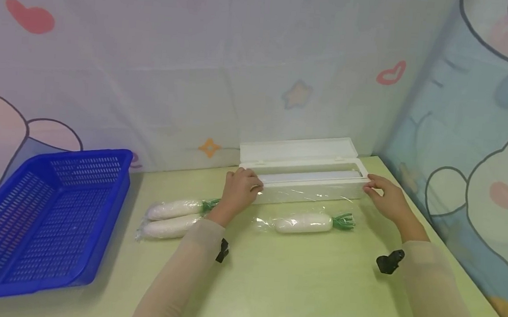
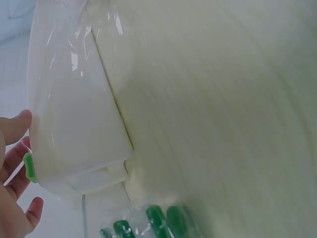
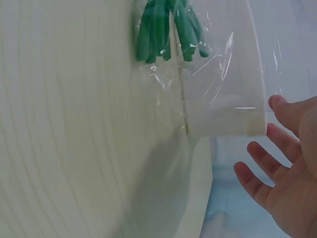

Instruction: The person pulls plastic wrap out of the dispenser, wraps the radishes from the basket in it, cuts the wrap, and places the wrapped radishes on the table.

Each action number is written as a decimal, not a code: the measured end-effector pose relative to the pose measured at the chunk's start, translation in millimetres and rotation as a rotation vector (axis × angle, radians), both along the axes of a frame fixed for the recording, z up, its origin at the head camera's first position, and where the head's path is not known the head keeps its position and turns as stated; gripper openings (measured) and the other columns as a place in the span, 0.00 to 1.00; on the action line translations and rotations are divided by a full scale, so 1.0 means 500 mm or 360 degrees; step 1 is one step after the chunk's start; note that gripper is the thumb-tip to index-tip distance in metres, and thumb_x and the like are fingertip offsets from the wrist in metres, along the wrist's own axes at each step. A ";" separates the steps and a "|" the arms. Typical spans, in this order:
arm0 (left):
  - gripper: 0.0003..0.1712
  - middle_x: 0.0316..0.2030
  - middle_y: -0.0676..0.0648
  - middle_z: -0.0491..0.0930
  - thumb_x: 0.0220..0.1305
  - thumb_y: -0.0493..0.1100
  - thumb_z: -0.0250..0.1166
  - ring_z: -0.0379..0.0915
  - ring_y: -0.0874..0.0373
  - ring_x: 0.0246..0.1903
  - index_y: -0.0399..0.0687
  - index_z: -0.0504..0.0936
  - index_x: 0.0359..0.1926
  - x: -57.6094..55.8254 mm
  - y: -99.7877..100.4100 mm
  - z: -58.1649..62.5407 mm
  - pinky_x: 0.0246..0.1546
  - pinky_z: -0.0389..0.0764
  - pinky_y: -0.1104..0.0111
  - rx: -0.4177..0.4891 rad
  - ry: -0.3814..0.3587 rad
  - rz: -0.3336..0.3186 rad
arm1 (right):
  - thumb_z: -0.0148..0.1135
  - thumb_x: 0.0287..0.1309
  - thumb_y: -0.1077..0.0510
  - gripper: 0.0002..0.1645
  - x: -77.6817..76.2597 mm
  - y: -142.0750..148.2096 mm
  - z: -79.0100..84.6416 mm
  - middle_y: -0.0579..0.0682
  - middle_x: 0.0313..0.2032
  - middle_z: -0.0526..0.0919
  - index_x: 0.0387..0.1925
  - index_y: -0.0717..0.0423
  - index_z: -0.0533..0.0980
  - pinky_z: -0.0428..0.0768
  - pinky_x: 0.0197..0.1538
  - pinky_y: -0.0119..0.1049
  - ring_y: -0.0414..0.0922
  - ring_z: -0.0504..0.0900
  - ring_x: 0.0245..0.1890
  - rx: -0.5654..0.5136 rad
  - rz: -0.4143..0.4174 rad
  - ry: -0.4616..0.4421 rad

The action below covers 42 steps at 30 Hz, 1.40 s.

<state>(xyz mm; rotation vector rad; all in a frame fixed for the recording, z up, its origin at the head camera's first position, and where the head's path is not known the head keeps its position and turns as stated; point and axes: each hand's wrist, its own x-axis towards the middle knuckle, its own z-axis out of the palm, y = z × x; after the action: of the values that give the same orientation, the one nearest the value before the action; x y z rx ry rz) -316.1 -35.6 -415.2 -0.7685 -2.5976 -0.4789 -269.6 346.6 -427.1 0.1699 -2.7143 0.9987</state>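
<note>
A long white cling film dispenser stands at the back of the table with its lid raised. Clear cling film hangs down over its front. At the dispenser's left end, my left hand pinches the film's edge, with a green tab beside its fingers. My right hand pinches the film at the right front corner, the other fingers spread. Between the hands, in front of the dispenser, lies a white radish with green stalks under clear film.
Two more film-wrapped radishes lie side by side left of my left forearm, which partly hides them. A blue plastic basket stands at the table's left. Patterned cloth hangs behind the table and on the right.
</note>
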 end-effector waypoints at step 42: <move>0.08 0.31 0.55 0.83 0.59 0.37 0.66 0.69 0.58 0.32 0.54 0.89 0.34 0.149 -0.037 -0.036 0.43 0.64 0.53 -0.0279 -0.0280 -0.0387 | 0.62 0.62 0.57 0.09 0.147 0.028 -0.051 0.67 0.52 0.77 0.39 0.59 0.82 0.81 0.43 0.47 0.62 0.73 0.54 0.0089 0.0241 -0.0010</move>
<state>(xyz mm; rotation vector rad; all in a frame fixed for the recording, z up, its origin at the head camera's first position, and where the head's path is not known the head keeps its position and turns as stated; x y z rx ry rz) -241.5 -54.1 -433.1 -1.1579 -2.7486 -0.4072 -196.2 360.8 -452.4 0.3882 -2.7706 0.9644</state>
